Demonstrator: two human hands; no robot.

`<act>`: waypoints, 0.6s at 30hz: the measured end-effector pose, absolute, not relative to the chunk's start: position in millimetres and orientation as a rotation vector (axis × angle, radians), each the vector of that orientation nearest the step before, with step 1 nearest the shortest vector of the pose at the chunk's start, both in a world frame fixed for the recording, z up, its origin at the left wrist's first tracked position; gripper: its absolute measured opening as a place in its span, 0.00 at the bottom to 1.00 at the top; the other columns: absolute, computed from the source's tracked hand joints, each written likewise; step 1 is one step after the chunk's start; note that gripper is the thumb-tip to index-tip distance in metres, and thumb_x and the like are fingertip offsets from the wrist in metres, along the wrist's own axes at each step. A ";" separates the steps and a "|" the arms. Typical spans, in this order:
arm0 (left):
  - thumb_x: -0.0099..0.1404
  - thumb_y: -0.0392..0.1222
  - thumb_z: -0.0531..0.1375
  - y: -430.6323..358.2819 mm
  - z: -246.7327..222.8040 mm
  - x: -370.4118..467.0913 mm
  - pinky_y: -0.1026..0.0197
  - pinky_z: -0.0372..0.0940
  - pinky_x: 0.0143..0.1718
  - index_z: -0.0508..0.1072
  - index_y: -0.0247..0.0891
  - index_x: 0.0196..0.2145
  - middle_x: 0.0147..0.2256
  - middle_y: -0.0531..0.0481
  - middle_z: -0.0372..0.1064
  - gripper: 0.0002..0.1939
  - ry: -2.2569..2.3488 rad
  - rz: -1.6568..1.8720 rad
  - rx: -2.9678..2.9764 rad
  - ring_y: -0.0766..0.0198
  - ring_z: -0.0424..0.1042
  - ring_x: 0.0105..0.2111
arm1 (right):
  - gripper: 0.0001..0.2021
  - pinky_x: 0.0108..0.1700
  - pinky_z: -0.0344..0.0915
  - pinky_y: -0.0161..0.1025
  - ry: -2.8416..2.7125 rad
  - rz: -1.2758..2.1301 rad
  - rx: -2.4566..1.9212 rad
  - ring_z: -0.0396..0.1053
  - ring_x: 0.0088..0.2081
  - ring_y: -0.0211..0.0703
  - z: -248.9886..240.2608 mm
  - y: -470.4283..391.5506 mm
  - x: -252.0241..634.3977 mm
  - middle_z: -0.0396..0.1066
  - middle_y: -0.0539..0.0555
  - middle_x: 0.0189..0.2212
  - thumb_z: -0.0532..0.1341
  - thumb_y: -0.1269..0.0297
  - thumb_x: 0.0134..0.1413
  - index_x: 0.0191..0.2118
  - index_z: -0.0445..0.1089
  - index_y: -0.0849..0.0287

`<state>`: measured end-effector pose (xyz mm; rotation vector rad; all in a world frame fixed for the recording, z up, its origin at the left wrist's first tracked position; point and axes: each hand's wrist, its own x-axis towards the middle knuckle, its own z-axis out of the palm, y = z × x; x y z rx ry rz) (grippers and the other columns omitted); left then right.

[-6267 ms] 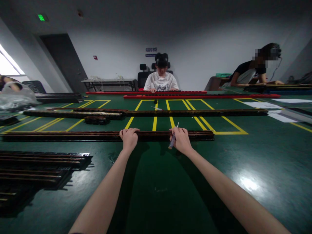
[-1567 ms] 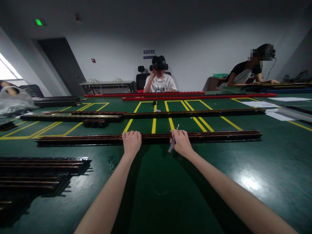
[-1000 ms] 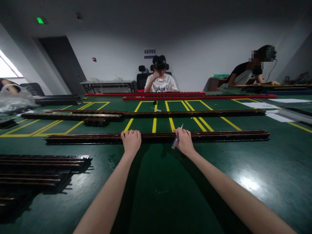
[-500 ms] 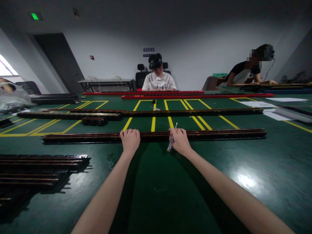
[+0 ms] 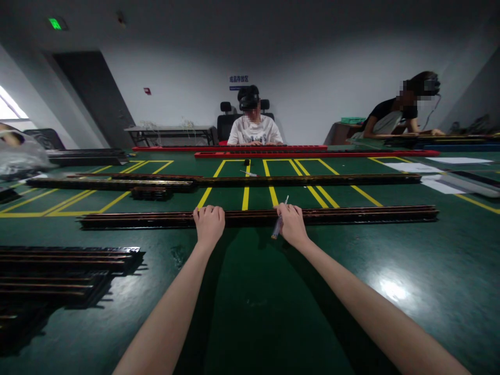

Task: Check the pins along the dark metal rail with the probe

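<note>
A long dark bar with copper-coloured lines (image 5: 363, 214) lies crosswise on the green table (image 5: 253, 307). My left hand (image 5: 210, 225) is closed over its near edge, left of the middle. Farther right, my right hand (image 5: 292, 223) grips the same bar and also has a slim screwdriver-like tool with a clear handle (image 5: 277, 229) between its fingers. The tool's thin tip points away from me. My fingertips are partly hidden behind the bar.
More dark bars (image 5: 66, 260) are stacked at the near left. Beyond my hands lie another long bar (image 5: 332, 180), a short dark piece (image 5: 150, 194) and red rails (image 5: 312, 154). One person (image 5: 255, 129) sits opposite; another (image 5: 386, 117) leans over at the right.
The long bar has slid a little to the right. My right hand and the tool have shifted slightly right with it, while my left hand has stayed nearly in place.
</note>
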<state>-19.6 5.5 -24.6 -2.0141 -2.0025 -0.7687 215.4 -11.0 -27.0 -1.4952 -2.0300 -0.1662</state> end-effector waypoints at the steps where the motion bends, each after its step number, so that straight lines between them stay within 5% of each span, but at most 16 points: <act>1: 0.67 0.43 0.38 5.1 -24.0 -19.4 0.42 0.49 0.56 0.75 0.37 0.37 0.42 0.40 0.73 0.26 -2.005 -0.754 -2.019 0.51 0.67 0.46 | 0.12 0.48 0.56 0.47 -2.033 -0.155 -1.487 0.67 0.43 0.51 -27.1 -11.1 215.6 0.72 0.58 0.39 0.54 0.80 0.41 0.31 0.56 0.56; 9: 0.67 0.43 0.39 3.6 -21.2 -18.3 0.43 0.49 0.56 0.75 0.35 0.37 0.41 0.40 0.73 0.26 -2.028 -0.732 -2.038 0.51 0.67 0.46 | 0.05 0.50 0.55 0.48 -2.081 -0.156 -1.451 0.67 0.42 0.50 -29.5 -10.0 212.9 0.71 0.58 0.38 0.55 0.69 0.50 0.34 0.57 0.57; 18: 0.68 0.44 0.39 5.3 -23.6 -19.9 0.44 0.50 0.57 0.75 0.35 0.38 0.42 0.41 0.73 0.25 -2.018 -0.758 -2.046 0.53 0.67 0.46 | 0.10 0.49 0.54 0.49 -2.073 -0.103 -1.449 0.67 0.42 0.51 -28.5 -10.0 208.7 0.71 0.58 0.41 0.54 0.76 0.44 0.32 0.55 0.56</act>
